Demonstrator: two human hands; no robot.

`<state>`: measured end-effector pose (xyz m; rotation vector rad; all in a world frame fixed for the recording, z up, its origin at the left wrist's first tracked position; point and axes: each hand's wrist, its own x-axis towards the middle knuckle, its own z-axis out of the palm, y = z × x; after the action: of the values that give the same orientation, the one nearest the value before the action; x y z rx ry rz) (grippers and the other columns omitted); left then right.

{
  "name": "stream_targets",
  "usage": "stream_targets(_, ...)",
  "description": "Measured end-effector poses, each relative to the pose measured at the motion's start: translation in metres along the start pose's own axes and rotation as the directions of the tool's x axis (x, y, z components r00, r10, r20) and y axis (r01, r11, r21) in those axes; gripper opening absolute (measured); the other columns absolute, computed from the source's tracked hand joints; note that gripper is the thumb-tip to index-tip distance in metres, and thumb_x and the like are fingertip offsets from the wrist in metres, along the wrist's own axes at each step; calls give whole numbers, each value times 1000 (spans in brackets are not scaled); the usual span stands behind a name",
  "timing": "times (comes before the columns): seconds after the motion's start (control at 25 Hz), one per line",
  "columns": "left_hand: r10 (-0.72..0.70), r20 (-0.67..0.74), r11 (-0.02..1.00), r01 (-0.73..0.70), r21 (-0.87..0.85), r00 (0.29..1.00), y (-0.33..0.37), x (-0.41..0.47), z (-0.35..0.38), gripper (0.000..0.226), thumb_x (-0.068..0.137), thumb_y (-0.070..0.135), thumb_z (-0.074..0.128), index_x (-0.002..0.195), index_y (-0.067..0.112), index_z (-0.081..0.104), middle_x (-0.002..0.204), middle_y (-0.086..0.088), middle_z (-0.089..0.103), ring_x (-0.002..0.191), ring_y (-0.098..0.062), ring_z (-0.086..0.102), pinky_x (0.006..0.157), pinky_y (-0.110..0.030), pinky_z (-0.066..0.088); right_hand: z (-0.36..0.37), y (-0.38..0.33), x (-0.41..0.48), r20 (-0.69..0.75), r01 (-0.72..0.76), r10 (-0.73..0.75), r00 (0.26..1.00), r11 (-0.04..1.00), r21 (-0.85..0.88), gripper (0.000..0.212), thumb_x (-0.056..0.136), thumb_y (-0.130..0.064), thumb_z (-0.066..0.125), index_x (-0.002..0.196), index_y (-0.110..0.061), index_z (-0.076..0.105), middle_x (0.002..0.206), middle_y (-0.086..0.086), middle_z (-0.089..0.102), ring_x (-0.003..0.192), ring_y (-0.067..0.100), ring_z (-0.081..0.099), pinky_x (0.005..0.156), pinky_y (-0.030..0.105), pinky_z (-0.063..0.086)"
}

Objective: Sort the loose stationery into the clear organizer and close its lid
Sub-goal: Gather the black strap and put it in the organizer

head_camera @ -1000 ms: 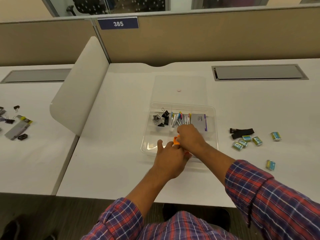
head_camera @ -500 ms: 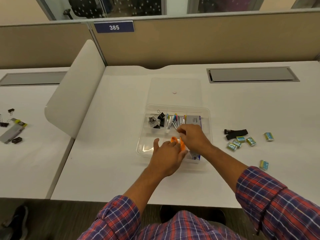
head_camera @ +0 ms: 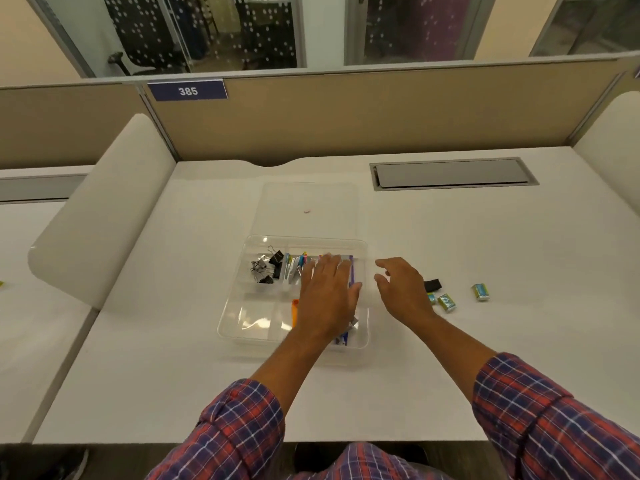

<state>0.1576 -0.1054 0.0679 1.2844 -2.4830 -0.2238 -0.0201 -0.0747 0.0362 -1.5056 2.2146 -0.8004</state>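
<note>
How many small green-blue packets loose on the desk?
3. Far-right packet, middle packet left of it, left packet partly behind the right hand. More may be hidden under that hand or forearm.

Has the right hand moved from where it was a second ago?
Yes. The right hand was over the middle of the organizer; now it is beyond its right rim, over the table, nearer the packets.

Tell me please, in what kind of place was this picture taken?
Most likely an open-plan office with cubicles. A beige partition carries a number plate reading 385, the white desk has a grey cable hatch set into it, and glass-walled rooms stand behind.
</note>
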Motion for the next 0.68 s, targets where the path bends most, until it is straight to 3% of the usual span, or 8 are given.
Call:
stream_targets(0.12, 79, 117, 995, -70, -77, 990, 35, 23, 14, 49, 102, 36, 58, 142, 8, 55, 146, -13, 57, 138, -31, 49, 117, -45, 35, -21, 42, 8, -38, -105, 101, 994, 987, -118, 32, 100, -25, 55, 131, -22, 63, 137, 2, 60, 126, 24, 54, 103, 46, 34)
stream_targets(0.28, 158, 212, 979, -126, -158, 964, 82, 47, 42, 34, 100, 25, 64, 126, 4, 63, 125, -15, 66, 117, -32, 60, 97, -44, 50, -44, 92, 17, -20, -201, 203, 979, 948, -248, 34, 100, -28, 53, 132, -23, 62, 133, 5, 60, 123, 27, 55, 98, 48, 35)
stream_targets(0.4, 140, 352, 981, -82, -177, 925, 107, 62, 64, 33, 100, 17, 61, 129, 3, 60, 128, -17, 63, 117, -33, 59, 98, -43, 49, -52, 117, 21, 87, -160, 195, 977, 939, -304, 35, 101, -30, 51, 135, -25, 59, 131, 7, 59, 122, 28, 54, 97, 49, 37)
stream_targets(0.52, 29, 419, 988, 38, -150, 908, 116, 76, 77, 29, 101, 12, 57, 128, 0, 60, 130, -18, 59, 119, -33, 58, 100, -42, 48, -55, 127, 25, 177, -95, 167, 970, 929, -357, 35, 101, -32, 51, 135, -28, 59, 127, 7, 58, 118, 28, 55, 95, 48, 38)
stream_targets(0.68, -27, 497, 1000, 28, 5, 867, 119, 86, 89, 15, 97, 9, 62, 110, 2, 66, 116, -18, 62, 107, -32, 62, 86, -39, 52, -60, 129, 32, 242, -20, 133, 961, 907, -421, 30, 98, -36, 54, 126, -32, 63, 118, 3, 59, 110, 26, 56, 92, 45, 37)
